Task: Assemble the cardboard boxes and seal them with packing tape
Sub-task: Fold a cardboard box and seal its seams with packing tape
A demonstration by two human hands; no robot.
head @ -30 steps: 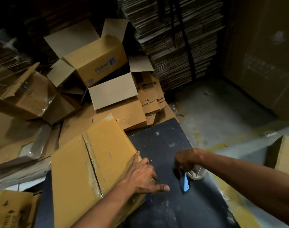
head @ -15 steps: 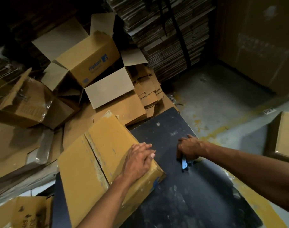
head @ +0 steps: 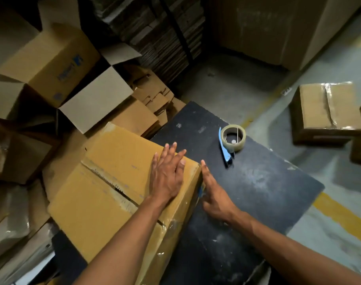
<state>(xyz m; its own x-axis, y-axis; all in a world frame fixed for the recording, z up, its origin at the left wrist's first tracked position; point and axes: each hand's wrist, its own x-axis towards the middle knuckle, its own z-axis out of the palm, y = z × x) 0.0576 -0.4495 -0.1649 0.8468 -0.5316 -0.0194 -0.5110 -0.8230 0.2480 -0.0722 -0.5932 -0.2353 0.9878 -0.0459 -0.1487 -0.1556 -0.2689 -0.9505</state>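
At the far left, an open box (head: 50, 60) with raised flaps lies among loose flattened cardboard (head: 132, 118); neither touches the work in hand.

The box being sealed (head: 105, 182) sits at the left edge of the dark table (head: 257, 186), partly overhanging it. Its centre seam (head: 111, 182) runs diagonally across the top face and shows a dark gap where the flaps do not meet. Risk: if the gap is not closed before the next strip goes on, the tape is likely to bridge it loosely and the seal may lift.

The left hand (head: 167, 173) lies flat on the top face near the right edge, fingers straight and together, gripping nothing. Risk: downward pressure close to the edge may buckle the flap or tip the overhanging box off the table.

The right hand (head: 214, 196) rests against the box's right side wall, fingers extended along the upper corner; it holds nothing. It appears to be smoothing the tape end (head: 200, 190) down the wall. Risk: uneven rubbing can leave creases or unbonded film.

The tape dispenser (head: 231, 142), a clear roll with a blue handle, lies on the table well apart from both hands and near the far edge. Risk: a jolt to the table could send it off the edge.

At the far right, a sealed box (head: 327, 108) stands on the floor.
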